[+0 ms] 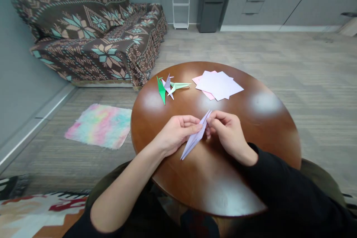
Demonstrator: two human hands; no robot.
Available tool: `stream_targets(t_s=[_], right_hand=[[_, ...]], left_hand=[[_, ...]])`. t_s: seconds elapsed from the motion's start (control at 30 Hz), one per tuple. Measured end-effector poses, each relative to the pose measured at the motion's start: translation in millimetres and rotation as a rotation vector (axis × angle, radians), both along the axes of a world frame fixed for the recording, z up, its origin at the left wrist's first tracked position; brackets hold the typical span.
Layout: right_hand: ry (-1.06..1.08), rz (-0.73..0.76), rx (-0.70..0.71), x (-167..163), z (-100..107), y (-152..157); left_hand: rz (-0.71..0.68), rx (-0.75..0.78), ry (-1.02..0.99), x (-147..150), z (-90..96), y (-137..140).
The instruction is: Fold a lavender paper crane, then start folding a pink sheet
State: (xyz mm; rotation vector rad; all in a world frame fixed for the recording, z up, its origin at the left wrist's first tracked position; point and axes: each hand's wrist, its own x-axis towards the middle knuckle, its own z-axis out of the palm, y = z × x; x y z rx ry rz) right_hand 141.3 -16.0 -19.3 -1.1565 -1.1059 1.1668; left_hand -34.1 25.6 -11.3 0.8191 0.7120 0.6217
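Note:
A folded lavender origami paper (193, 141), long and diamond-shaped with narrow points, is held tilted above the round table in front of me. My left hand (181, 130) pinches its left side, thumb on top near the middle. At its upper right edge, my right hand (225, 130) has thumb and fingers closed on the paper close to the far tip. Beyond my hands lie several finished paper cranes: a green crane (161, 90), a lavender crane (167, 84) and a pale green crane (178, 87), bunched together.
A stack of lavender and pink paper sheets (220, 85) lies fanned at the table's back. The brown round table (267, 134) has a glossy top. A patterned sofa (111, 37) and a fluffy pastel rug (100, 124) are to the left; grey cabinets (267, 3) stand behind.

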Motion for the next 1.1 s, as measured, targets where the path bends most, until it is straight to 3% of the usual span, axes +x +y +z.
stream_targets(t_s=[0.3,0.63,0.87,1.1], right_hand=[[-0.007,0.01,0.055,-1.2,1.4,0.4],[0.046,-0.103,0.043,0.4,-1.4,2.9],[0.075,0.015,0.046,0.4,-2.1,3.4],[0.074,0.068,0.019,0.2,-1.4,1.8]], left_hand=[[-0.001,0.018,0.022,-1.1,-1.4,-0.3],[-0.022,0.015,0.097,1.2,5.5,-3.6],[-0.025,0.023,-0.03,1.4,6.0,-4.0],[0.086,0.033,-0.081,0.6,2.7,-3.1]])
